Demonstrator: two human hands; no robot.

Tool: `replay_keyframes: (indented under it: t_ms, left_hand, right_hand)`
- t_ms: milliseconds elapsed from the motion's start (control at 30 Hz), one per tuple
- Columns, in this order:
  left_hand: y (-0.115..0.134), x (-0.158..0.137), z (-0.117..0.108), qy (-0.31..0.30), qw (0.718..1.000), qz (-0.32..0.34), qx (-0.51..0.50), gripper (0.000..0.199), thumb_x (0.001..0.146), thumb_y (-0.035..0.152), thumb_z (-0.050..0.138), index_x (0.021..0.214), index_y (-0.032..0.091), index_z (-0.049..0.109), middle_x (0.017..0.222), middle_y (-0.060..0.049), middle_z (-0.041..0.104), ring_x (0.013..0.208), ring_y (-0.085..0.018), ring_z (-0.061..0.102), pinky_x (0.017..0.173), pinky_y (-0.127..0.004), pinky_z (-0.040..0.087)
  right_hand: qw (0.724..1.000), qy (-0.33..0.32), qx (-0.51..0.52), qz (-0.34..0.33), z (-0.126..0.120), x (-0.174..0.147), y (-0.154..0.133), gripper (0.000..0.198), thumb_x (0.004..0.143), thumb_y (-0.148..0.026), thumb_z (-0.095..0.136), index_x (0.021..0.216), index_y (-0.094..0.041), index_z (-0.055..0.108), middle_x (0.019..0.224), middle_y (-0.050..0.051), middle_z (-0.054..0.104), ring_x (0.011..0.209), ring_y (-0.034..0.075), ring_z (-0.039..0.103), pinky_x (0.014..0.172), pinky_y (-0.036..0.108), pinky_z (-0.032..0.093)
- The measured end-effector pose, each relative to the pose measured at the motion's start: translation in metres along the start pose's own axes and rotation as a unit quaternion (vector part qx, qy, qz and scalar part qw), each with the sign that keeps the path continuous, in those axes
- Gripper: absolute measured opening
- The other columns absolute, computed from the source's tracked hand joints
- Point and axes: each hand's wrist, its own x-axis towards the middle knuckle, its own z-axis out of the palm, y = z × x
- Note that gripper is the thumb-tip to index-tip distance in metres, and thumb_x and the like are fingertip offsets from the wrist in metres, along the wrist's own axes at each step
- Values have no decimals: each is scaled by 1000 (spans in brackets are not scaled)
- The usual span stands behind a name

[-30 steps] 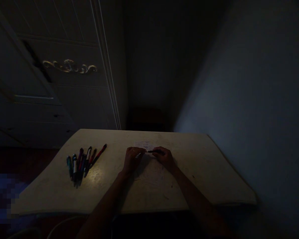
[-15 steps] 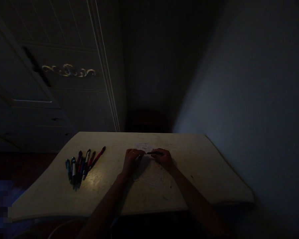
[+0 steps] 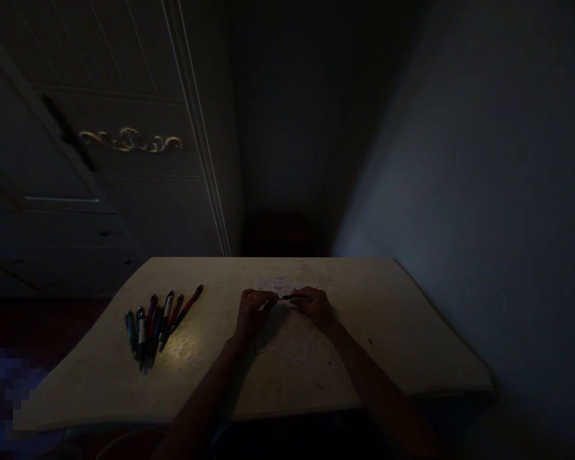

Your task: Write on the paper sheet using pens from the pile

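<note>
The near edge of the table (image 3: 402, 358) passes under 2 forearms (image 3: 209, 380); rightward, its top runs well past them to the side edge. On the left lie at least 7 pens (image 3: 155, 329), overlapping too much for an exact count. The right hand (image 3: 315, 307) is clamped around 1 dark pen (image 3: 293, 296), the left hand (image 3: 253, 313) pinched at its pale end, so it spans between the 2. Marked paper (image 3: 294, 342) lies beneath. Past the far edge, at left, stands 1 cabinet (image 3: 167, 211).

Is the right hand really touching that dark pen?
Touching. The head view shows the dark pen held in the fingers of the right hand, one end sticking out toward the left hand.
</note>
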Motion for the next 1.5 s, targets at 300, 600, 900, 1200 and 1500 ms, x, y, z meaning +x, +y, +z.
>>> replay_keyframes:
  t_ms: [300,600,900,1200,1500]
  left_hand:
    - [-1,1,-1,-28,1000,-2,-4,12,87,22,63,90,25,74,86,-2,78,75,-17,70,87,-38,39]
    - [0,0,-1,-30,999,-6,17,13,88,23,63,88,27,75,87,-3,78,76,-18,69,90,-40,38]
    - [-3,0,0,-7,1000,7,27,26,86,27,67,112,26,70,100,-7,74,96,-22,67,87,-39,46]
    - [6,11,-11,121,982,-129,-68,46,86,41,67,127,22,58,132,-14,59,123,-29,54,94,-45,49]
    - [15,17,-2,24,842,-396,-366,46,70,54,76,92,14,69,72,-4,67,60,-15,61,55,-25,48]
  right_hand:
    - [996,-14,-63,-64,-2,2,0,25,84,-46,70,75,-24,78,74,5,74,70,19,68,68,30,50]
    - [987,-44,-129,-83,-1,2,2,37,90,-52,61,75,-23,79,63,3,69,62,15,61,64,27,42]
    - [998,-24,-48,-24,-3,5,-8,32,88,-46,62,72,-21,76,70,5,71,66,17,64,63,27,47]
    - [1000,23,-7,9,-5,6,-7,27,85,-40,64,69,-20,75,68,5,71,66,18,65,66,29,51]
    - [997,60,-22,-50,-3,4,-8,21,86,-36,66,73,-23,77,69,5,71,69,19,64,67,32,50]
